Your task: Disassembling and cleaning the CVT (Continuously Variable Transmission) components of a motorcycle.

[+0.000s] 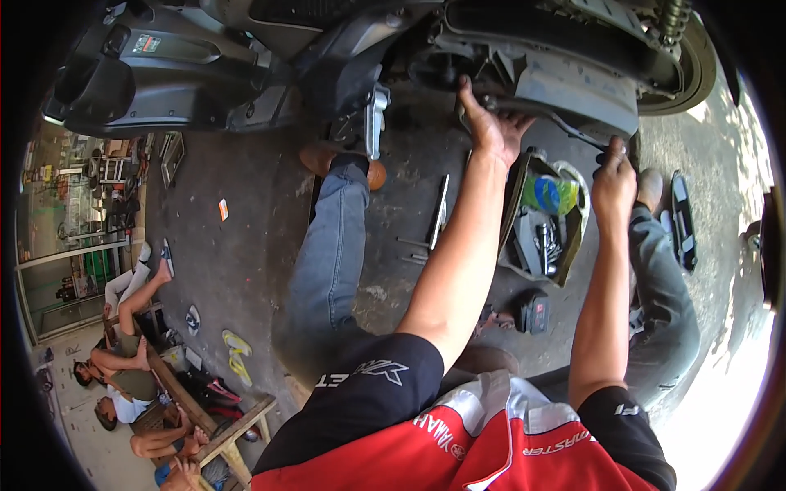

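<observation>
The grey plastic engine cover [573,86] of a scooter [246,57] is being gripped from below by the left hand [491,127], the fingers spread apart and curled over the cover's lower edge. A long, thin metal tool [573,131] is being held by the right hand [614,176], the fingers closed together around its near end, while its far end is being kept against the underside of the cover, beside the left hand. The cover is ribbed, matt and dusty; the scooter's body panels are being shown as smooth dark plastic, with a coiled shock spring [673,20] and a black tyre [696,74] at the upper right.

An open tool tray [544,225] is lying on the ground between the two forearms, holding metal sockets and a blue-and-green plastic bag. A black cordless power tool [532,311] is lying just below it, and slim metal rods [438,217] are lying to its left. The ground [246,245] is rough, stained grey concrete. At the lower left, people are being seen resting on a wooden bench [237,421], with yellow sandals [237,352] nearby.
</observation>
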The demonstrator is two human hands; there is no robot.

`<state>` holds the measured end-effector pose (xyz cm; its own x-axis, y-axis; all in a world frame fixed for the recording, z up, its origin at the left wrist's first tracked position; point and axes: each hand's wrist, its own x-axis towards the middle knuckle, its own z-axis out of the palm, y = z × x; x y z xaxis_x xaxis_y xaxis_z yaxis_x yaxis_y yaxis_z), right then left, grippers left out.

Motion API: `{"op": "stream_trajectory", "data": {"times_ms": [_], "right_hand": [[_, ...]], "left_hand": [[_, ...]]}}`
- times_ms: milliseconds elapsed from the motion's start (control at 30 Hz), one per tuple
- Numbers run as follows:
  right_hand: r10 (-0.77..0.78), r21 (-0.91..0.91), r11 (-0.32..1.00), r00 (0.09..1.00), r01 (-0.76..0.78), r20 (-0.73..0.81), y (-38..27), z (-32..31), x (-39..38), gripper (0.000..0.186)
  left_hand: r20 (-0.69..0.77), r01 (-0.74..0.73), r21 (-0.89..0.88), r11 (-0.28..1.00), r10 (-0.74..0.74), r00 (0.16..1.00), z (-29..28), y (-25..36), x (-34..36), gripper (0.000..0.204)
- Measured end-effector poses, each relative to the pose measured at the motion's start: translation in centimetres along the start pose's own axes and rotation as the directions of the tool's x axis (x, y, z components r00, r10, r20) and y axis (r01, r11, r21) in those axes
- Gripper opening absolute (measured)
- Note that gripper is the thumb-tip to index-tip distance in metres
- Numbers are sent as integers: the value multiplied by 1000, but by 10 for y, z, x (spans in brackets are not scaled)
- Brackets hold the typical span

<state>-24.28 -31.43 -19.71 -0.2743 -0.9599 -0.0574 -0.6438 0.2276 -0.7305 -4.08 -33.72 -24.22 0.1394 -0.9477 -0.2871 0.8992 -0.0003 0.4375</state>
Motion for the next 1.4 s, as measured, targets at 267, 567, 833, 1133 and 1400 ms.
{"op": "stream_trajectory", "data": {"times_ms": [267, 567, 833, 1133, 1400], "right_hand": [[-160, -280, 945, 986, 168, 51, 51, 16, 10, 63], [-205, -176, 960, 974, 219, 94, 31, 18, 8, 73], [-40, -300, 951, 993, 72, 114, 18, -7, 4, 77], [-364, -408, 845, 931, 345, 34, 24, 10, 12, 63], [27, -243, 970, 985, 16, 172, 19, 16, 1, 60]], "left_hand": [[2, 35, -2, 999, -35, 999, -7, -4, -12, 120], [-208, 256, 921, 294, -185, 961, -38, 88, -96, 88], [-134, -150, 515, -844, -252, 958, 55, 258, -307, 83], [-25, 40, 984, -173, 92, 995, -64, 289, -326, 75], [-530, 672, 740, 12, 627, 571, -353, 192, -384, 70]]}}
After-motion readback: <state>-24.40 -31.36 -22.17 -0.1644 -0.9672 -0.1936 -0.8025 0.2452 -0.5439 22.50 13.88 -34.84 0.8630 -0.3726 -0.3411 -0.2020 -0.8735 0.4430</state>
